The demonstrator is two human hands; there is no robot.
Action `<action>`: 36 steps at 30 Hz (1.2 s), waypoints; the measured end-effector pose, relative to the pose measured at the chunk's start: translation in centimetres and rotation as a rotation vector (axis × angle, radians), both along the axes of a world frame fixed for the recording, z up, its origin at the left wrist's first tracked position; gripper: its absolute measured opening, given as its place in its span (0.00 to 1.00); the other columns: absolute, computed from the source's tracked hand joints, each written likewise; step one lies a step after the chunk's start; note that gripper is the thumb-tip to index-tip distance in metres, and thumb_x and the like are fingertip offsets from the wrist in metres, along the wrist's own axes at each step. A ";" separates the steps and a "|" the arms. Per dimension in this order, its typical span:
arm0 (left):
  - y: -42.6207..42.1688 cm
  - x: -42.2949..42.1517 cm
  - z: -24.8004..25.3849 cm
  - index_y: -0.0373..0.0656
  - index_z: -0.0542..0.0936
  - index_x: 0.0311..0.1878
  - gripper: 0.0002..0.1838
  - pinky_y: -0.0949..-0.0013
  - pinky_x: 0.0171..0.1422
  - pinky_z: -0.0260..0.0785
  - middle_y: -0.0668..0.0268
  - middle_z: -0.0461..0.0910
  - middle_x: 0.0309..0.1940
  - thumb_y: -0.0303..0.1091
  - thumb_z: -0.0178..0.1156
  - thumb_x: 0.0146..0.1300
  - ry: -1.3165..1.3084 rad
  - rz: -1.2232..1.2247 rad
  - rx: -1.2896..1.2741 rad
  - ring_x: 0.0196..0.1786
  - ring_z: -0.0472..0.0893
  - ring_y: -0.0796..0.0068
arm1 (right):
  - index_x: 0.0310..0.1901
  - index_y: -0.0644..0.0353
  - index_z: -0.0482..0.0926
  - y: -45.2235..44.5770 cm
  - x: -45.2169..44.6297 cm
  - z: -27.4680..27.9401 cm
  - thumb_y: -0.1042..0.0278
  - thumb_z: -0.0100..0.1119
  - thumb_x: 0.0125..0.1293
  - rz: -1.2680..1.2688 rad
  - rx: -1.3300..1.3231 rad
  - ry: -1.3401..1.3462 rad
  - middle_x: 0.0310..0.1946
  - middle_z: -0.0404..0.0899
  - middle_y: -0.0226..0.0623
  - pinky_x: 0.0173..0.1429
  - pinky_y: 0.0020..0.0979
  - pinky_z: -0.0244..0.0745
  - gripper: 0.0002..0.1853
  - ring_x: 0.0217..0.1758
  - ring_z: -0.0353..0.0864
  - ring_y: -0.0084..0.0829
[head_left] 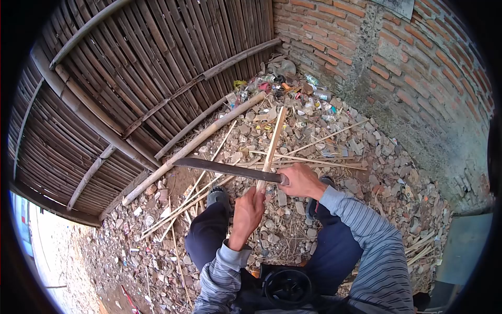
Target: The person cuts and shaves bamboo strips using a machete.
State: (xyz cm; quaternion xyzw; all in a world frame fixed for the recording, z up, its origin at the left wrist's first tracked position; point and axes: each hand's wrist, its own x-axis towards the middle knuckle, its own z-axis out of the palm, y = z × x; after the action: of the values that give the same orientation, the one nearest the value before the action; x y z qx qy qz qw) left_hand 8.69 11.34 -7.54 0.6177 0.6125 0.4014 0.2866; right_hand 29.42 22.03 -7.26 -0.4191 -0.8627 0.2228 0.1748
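Between my feet, my left hand [248,213] is closed around the lower end of a pale bamboo strip [274,137], which points up and away from me. My right hand [300,180] grips the handle of a long dark machete [227,168]. Its blade extends to the left and crosses the strip just above my left hand. Whether the edge is cutting into the strip cannot be made out. Thin split bamboo sticks [185,205] lie on the rubble to the left, and more sticks [319,163] lie beyond my right hand.
A thick bamboo pole [209,132] lies on the stony ground beside a bamboo slat wall [157,68]. A brick wall [413,63] rises at the right. Litter [308,89] fills the corner. More sticks [420,248] lie at the right, near a grey panel [465,248].
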 end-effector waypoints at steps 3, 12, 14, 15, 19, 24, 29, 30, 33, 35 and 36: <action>-0.1 0.0 -0.4 0.34 0.74 0.34 0.17 0.51 0.29 0.68 0.47 0.78 0.21 0.36 0.56 0.80 0.061 0.003 0.044 0.24 0.80 0.45 | 0.35 0.55 0.87 -0.7 -0.6 0.7 0.59 0.69 0.55 0.010 0.067 0.030 0.21 0.82 0.46 0.36 0.50 0.79 0.10 0.27 0.85 0.53; -0.7 0.3 -0.8 0.37 0.74 0.36 0.13 0.45 0.24 0.64 0.41 0.74 0.19 0.33 0.58 0.78 0.100 0.034 0.130 0.24 0.79 0.36 | 0.37 0.59 0.89 2.8 0.9 2.0 0.63 0.68 0.58 -0.304 -0.013 -0.016 0.26 0.86 0.50 0.42 0.50 0.83 0.10 0.31 0.88 0.53; -0.6 0.4 -1.0 0.37 0.74 0.36 0.13 0.44 0.24 0.64 0.41 0.74 0.19 0.33 0.58 0.78 0.096 0.034 0.163 0.24 0.79 0.35 | 0.37 0.60 0.88 2.5 0.9 2.4 0.63 0.68 0.58 -0.315 0.006 -0.009 0.26 0.86 0.49 0.42 0.50 0.83 0.10 0.31 0.88 0.53; -0.6 0.4 -0.8 0.37 0.74 0.36 0.13 0.44 0.24 0.64 0.41 0.74 0.19 0.33 0.58 0.78 0.105 0.038 0.143 0.24 0.79 0.35 | 0.36 0.60 0.88 2.1 0.9 2.5 0.63 0.67 0.58 -0.327 0.019 0.001 0.26 0.86 0.49 0.42 0.50 0.83 0.10 0.31 0.88 0.53; -0.5 0.5 -0.4 0.36 0.71 0.35 0.14 0.45 0.25 0.64 0.42 0.74 0.20 0.32 0.59 0.79 0.135 0.040 0.123 0.25 0.78 0.35 | 0.36 0.59 0.88 1.4 0.2 1.6 0.63 0.67 0.57 -0.261 0.058 0.070 0.25 0.86 0.49 0.41 0.51 0.83 0.10 0.31 0.88 0.54; -0.9 0.5 -0.1 0.35 0.73 0.36 0.13 0.43 0.24 0.64 0.40 0.74 0.18 0.33 0.58 0.78 0.101 0.028 0.129 0.23 0.78 0.34 | 0.34 0.59 0.88 1.8 0.2 2.8 0.63 0.67 0.54 -0.229 0.053 -0.064 0.26 0.86 0.50 0.42 0.51 0.83 0.10 0.34 0.88 0.55; -0.5 0.8 -0.7 0.35 0.74 0.37 0.13 0.44 0.23 0.64 0.40 0.73 0.18 0.33 0.59 0.78 0.084 0.013 0.117 0.24 0.79 0.34 | 0.35 0.58 0.88 4.0 1.6 1.2 0.62 0.67 0.56 -0.329 0.022 -0.093 0.28 0.87 0.50 0.47 0.53 0.84 0.10 0.35 0.89 0.55; -0.6 0.8 -0.8 0.35 0.74 0.37 0.13 0.44 0.23 0.64 0.40 0.73 0.18 0.33 0.59 0.78 0.090 0.017 0.117 0.24 0.79 0.34 | 0.35 0.58 0.88 3.4 1.5 1.9 0.62 0.67 0.56 -0.320 0.040 -0.089 0.28 0.87 0.49 0.47 0.53 0.84 0.10 0.35 0.89 0.55; -0.6 0.5 -0.8 0.35 0.74 0.37 0.13 0.44 0.22 0.64 0.39 0.74 0.18 0.33 0.59 0.78 0.109 0.028 0.129 0.24 0.79 0.34 | 0.34 0.58 0.88 2.5 0.9 2.3 0.63 0.67 0.54 -0.308 0.030 0.009 0.26 0.86 0.48 0.45 0.53 0.84 0.09 0.33 0.89 0.54; -0.7 0.7 -0.5 0.35 0.74 0.37 0.13 0.44 0.22 0.64 0.39 0.74 0.18 0.33 0.59 0.78 0.119 0.021 0.136 0.24 0.80 0.34 | 0.34 0.57 0.88 1.6 0.5 2.5 0.64 0.67 0.53 -0.244 0.061 -0.030 0.26 0.86 0.48 0.45 0.52 0.84 0.09 0.32 0.89 0.53; -0.8 0.8 -0.3 0.35 0.74 0.38 0.12 0.44 0.22 0.64 0.39 0.74 0.18 0.33 0.59 0.78 0.115 0.012 0.147 0.24 0.80 0.34 | 0.33 0.57 0.87 1.4 0.4 2.6 0.65 0.66 0.52 -0.180 0.094 -0.069 0.25 0.86 0.48 0.44 0.52 0.84 0.08 0.32 0.89 0.53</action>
State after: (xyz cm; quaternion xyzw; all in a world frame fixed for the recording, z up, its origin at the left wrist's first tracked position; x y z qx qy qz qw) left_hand 9.46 10.56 -7.80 0.6552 0.6006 0.4109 0.2026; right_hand 29.77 23.39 -4.68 -0.4938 -0.8364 0.1512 0.1839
